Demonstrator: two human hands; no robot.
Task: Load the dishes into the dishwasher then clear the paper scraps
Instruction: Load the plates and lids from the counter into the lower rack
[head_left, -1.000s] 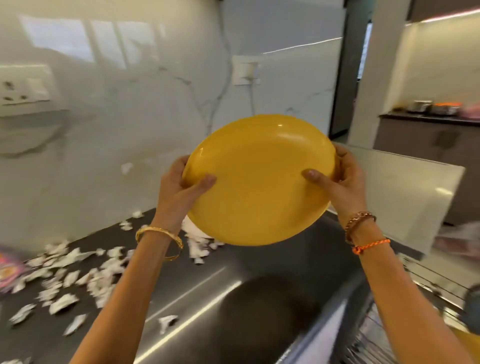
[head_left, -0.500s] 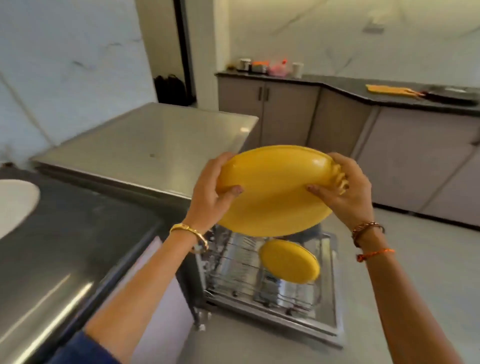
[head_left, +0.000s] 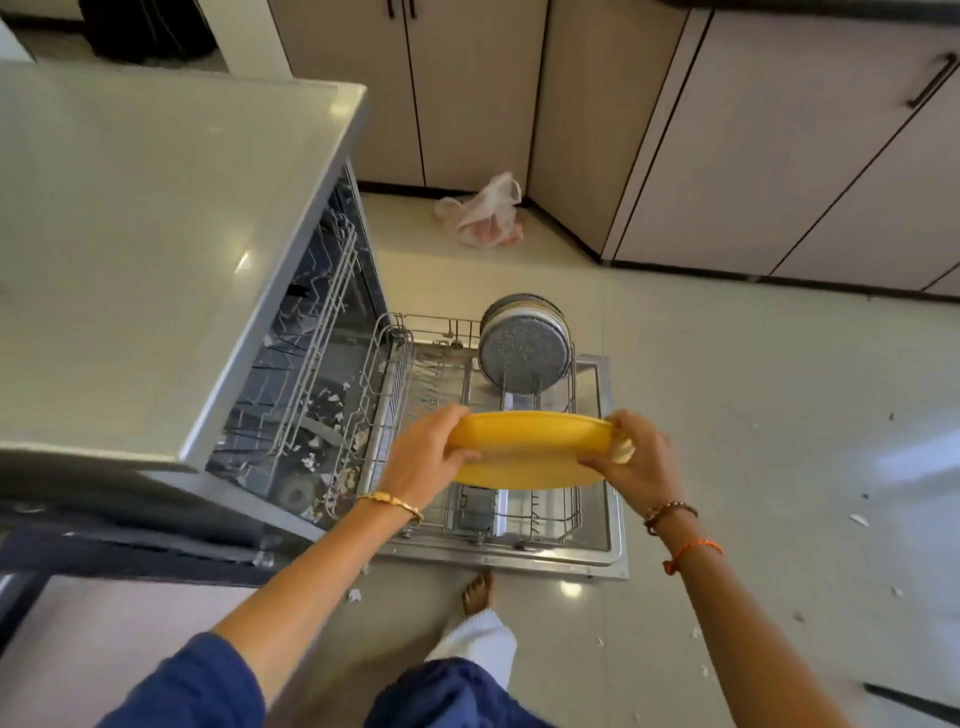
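Note:
A yellow plate (head_left: 524, 452) hangs nearly flat above the pulled-out lower rack (head_left: 470, 395) of the open dishwasher (head_left: 291, 374). My left hand (head_left: 423, 457) grips its left rim and my right hand (head_left: 636, 460) grips its right rim, with something small and pale tucked under the right fingers. Several grey and white plates (head_left: 522, 353) stand upright at the rack's far end. Paper scraps (head_left: 322, 415) lie inside the dishwasher tub, and a few more paper scraps (head_left: 860, 519) dot the floor to the right.
The dishwasher door (head_left: 608, 519) lies open flat on the floor under the rack. A pale counter (head_left: 145, 234) covers the left. A plastic bag (head_left: 483, 213) sits on the floor by the beige cabinets (head_left: 753, 130). My bare foot (head_left: 478, 592) stands just in front of the door.
I have turned from the counter toward the dishwasher and looked down. The plate has come down from chest height and tilted from facing me to nearly flat, just over the lower rack.

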